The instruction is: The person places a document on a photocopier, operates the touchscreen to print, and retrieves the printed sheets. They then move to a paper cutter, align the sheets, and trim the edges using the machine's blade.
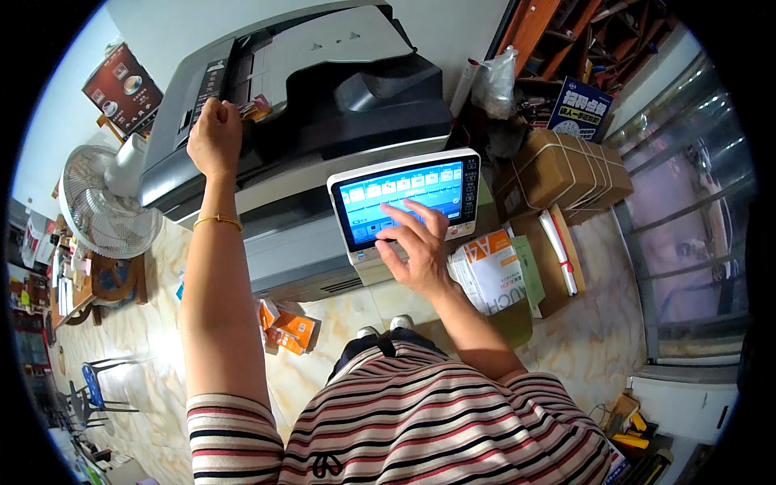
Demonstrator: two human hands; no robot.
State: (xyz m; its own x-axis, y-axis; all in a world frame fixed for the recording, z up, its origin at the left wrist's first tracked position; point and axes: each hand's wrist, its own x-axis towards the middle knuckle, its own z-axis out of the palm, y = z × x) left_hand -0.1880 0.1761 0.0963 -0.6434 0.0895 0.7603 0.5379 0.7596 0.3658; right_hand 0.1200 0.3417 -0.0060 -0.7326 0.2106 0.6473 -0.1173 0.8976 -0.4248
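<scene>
**At the copier: two hands, two contacts**

At the copier (323, 145), the person stands facing the machine, both arms raised from the lower edge of the view. The left hand (214, 137) reaches to the upper left of the machine, fingers curled shut around a small brownish item (257, 107) at the edge of the lid (339, 44); what the item is cannot be told. A thin gold bangle (218, 219) circles that wrist. The right hand (414, 246) is spread loosely open and holds nothing; its fingertips (394, 212) touch the lit blue touchscreen (402, 200), which stands tilted on the machine's front right corner. Just right of the screen lies a stack of paper packs (493, 271), with strapped cardboard boxes (566, 174) behind it. An orange carton (289, 330) lies on the marble floor (582, 339) below the machine, near the person's feet. A white fan (101, 212) stands at left.
</scene>
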